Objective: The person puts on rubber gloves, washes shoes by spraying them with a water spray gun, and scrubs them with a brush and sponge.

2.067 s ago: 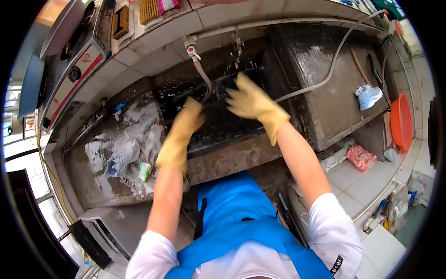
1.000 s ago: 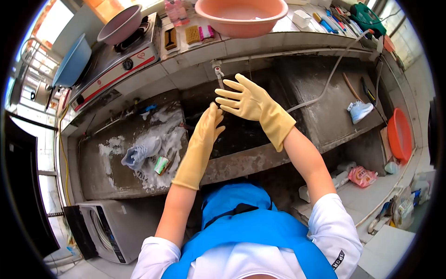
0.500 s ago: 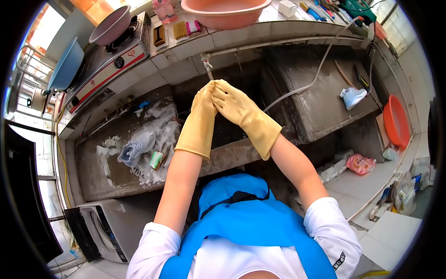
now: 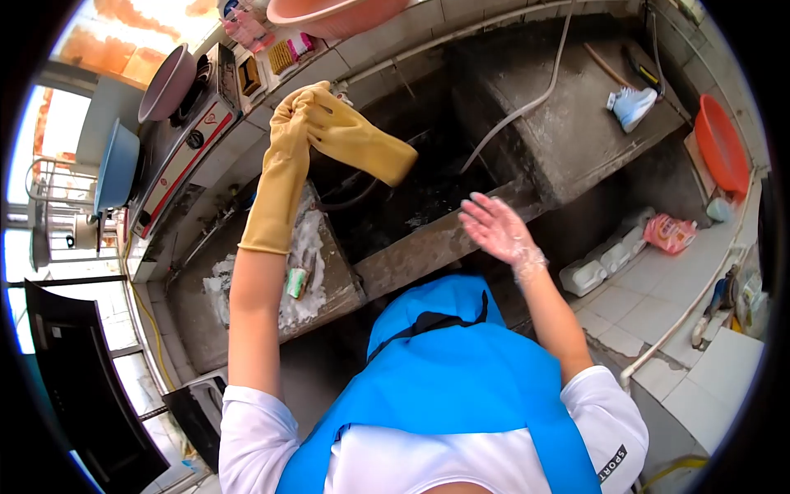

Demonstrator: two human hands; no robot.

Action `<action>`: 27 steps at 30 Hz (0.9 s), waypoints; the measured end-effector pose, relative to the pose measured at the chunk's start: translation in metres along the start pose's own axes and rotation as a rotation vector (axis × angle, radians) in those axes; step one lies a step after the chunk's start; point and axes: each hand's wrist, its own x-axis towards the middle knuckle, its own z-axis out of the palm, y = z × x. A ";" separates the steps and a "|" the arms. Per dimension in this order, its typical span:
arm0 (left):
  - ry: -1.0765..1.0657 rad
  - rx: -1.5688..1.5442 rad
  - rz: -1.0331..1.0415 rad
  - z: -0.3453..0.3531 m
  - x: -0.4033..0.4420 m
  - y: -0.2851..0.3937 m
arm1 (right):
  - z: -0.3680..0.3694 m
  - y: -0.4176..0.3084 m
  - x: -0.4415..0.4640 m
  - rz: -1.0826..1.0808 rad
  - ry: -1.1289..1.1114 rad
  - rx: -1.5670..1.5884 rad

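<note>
My left hand (image 4: 290, 123), inside a yellow rubber glove that reaches up the forearm, is closed on the fingers of a second yellow rubber glove (image 4: 362, 142). That loose glove stretches out to the right, its cuff hanging over the dark sink basin (image 4: 411, 193). Bare and wet, my right hand (image 4: 495, 229) is held above the basin's front edge with its fingers stretched out. White suds cling to its wrist. A green-and-white block (image 4: 297, 282) lies among foam on the left slab (image 4: 197, 329), partly behind my left forearm.
A white shoe (image 4: 632, 107) rests on the right slab (image 4: 568, 156), near a grey hose (image 4: 535, 103). A gas stove (image 4: 193, 144) and basins line the left and back. An orange basin (image 4: 721, 144) leans at the right. White bottles (image 4: 605, 263) lie beside a pink bag (image 4: 670, 234).
My right hand has come out of its glove and moved down to the right. My left hand has moved left and up with the empty glove. The view has turned.
</note>
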 end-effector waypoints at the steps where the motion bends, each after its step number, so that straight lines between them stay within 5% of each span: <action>1: -0.086 0.015 0.037 -0.002 0.001 0.002 | -0.011 -0.006 -0.005 -0.027 -0.006 0.034; 5: -0.140 0.220 0.045 -0.020 0.001 0.001 | -0.042 -0.010 -0.011 -0.111 -0.016 0.161; 10: -0.072 0.427 0.310 -0.077 0.045 0.008 | -0.037 -0.015 -0.012 -0.165 -0.033 0.232; 27: -0.068 0.419 0.270 -0.048 -0.010 0.041 | -0.013 -0.028 -0.002 -0.200 -0.064 0.101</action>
